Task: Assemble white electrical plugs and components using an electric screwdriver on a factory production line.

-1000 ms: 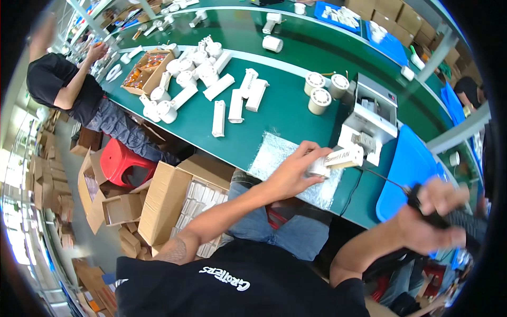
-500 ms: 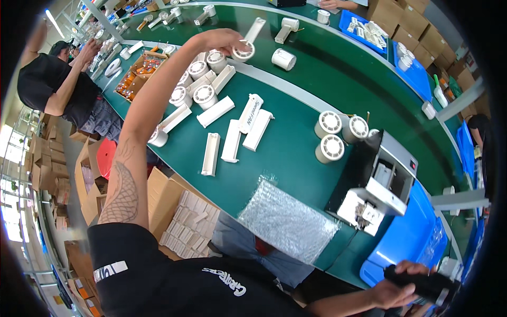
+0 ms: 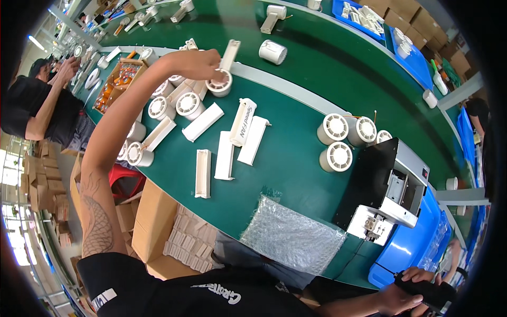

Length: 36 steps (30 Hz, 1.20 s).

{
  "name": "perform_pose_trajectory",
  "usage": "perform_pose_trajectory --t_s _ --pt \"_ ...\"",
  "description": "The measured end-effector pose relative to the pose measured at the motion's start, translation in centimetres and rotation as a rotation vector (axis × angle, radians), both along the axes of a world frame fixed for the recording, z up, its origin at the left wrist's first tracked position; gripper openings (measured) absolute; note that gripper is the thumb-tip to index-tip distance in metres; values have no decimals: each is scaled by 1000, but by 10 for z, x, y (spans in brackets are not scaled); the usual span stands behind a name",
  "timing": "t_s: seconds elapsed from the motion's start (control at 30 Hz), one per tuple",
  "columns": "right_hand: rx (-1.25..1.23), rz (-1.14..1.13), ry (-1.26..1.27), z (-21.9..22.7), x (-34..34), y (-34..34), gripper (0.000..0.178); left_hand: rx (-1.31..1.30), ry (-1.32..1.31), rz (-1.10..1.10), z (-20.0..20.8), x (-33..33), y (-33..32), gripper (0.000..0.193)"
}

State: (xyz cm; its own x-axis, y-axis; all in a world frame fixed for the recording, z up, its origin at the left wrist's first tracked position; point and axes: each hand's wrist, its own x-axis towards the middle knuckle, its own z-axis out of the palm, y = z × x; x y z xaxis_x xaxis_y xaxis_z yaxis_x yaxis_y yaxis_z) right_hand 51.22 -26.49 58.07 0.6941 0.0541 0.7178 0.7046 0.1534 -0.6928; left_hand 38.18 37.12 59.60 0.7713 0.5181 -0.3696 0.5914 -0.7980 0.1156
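Observation:
My left hand (image 3: 196,64) reaches to the far side of the green bench, its fingers closed on a white fan housing (image 3: 218,84) with a long flat handle pointing away. Under and beside that hand crowd several round white fan housings (image 3: 189,105). Nearer me lie several white trough-shaped covers (image 3: 203,173), one with dark lettering (image 3: 243,122). At the lower right, my right hand (image 3: 404,293) grips a black hand-held object (image 3: 426,292) whose exact kind I cannot make out.
A sheet of bubble wrap (image 3: 293,235) lies at the bench's near edge. To its right stand a black-and-silver machine (image 3: 391,185) and a blue tray (image 3: 409,248). Several housings (image 3: 338,157) stand by the machine. An open carton (image 3: 153,227) sits below; a co-worker (image 3: 42,108) is at left.
My left hand has brought the white fan housing nearer, from over the far green belt to beside the other housings. The right hand still holds the black object. The view has shifted slightly.

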Motion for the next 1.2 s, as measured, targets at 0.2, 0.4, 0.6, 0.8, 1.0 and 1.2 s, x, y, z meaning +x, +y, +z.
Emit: perform_pose_trajectory --t_s 0.2,0.4,0.6,0.8,1.0,1.2 --pt "-104 48 99 -6 -14 -31 72 310 16 -164 13 43 -4 60" --pt "-403 -791 -274 -4 -28 -16 59 155 -470 -669 -61 120 45 80" --pt "-385 117 22 2 -118 133 27 17 -822 -503 0 105 -11 49" --pt "-780 641 -408 -21 -94 353 21 -694 -1268 -133 54 -46 -77 73" --pt "-1157 549 -788 -54 -89 439 18 -1080 -1878 231 13 -191 -185 63" --pt "-1165 652 -806 -57 -76 421 15 -1647 -1975 387 -55 -223 -276 56"
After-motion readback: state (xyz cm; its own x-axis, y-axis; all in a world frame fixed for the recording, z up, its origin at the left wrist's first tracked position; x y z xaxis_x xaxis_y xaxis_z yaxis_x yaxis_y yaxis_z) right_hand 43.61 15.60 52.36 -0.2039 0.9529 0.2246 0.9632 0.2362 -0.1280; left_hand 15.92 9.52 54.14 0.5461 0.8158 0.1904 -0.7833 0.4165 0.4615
